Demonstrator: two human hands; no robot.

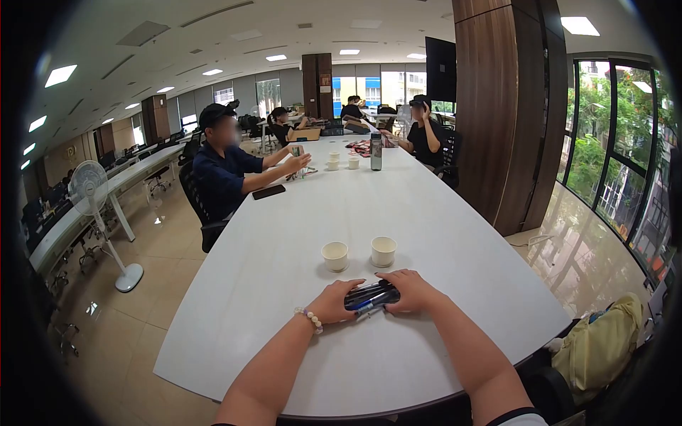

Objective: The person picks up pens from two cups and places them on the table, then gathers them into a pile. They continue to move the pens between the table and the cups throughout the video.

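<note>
A bundle of several pens (371, 295), mostly black with a blue one in front, lies between my two hands over the white table (284, 355). My left hand (332, 302), with a beaded bracelet at the wrist, is closed round the left end of the bundle. Round the right end curl the fingers of my right hand (410, 290). Just beyond the pens stand two white paper cups, the left cup (334, 257) and the right cup (383, 251), both upright. The undersides of the pens are hidden.
Farther up the table are a dark phone (268, 192), several more paper cups (354, 163) and a grey bottle (376, 153). A person (227, 163) sits at the left edge, another (425, 138) at the right. A yellow bag (600, 348) rests at the near right.
</note>
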